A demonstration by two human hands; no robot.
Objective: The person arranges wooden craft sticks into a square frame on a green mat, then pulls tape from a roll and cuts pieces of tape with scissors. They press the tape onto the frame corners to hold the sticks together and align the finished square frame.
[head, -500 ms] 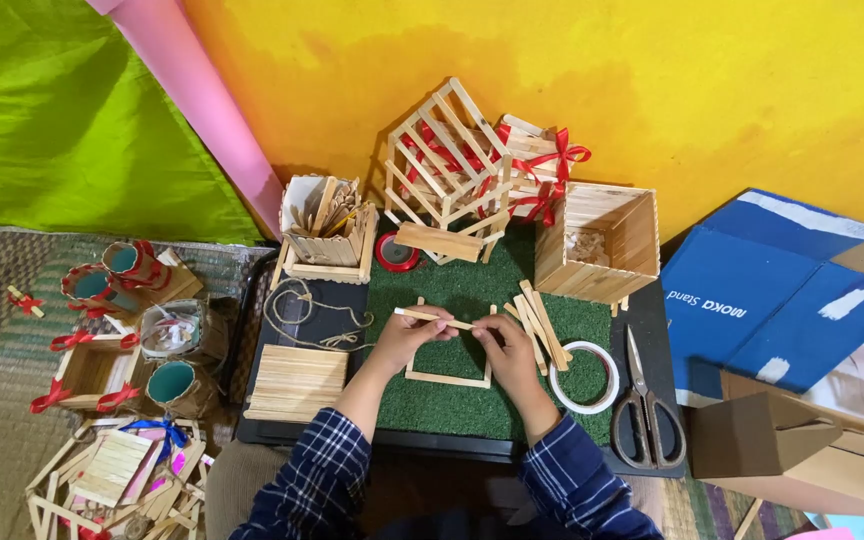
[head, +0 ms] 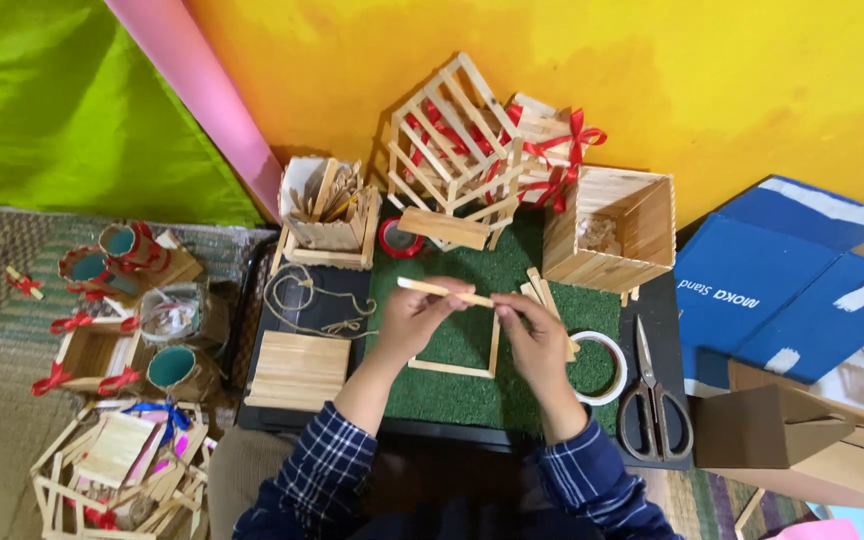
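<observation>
The left hand [head: 407, 318] pinches a wooden stick [head: 444, 292] at its left end, held level above the green mat [head: 472, 390]. The right hand [head: 537, 340] closes its fingers [head: 514, 308] on the stick's right end. Beneath the hands lies a partial stick frame [head: 452, 368] on the mat. A tape roll [head: 607, 392] sits just right of the right hand; scissors [head: 652, 400] lie beyond it.

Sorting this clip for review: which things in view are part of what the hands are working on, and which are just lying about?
In hand:
left hand holding a wooden stick
right hand at the stick's other end
stick frame on the green mat
loose sticks

Lying about:
scissors
tape roll
twine
blue box
finished stick baskets
</observation>
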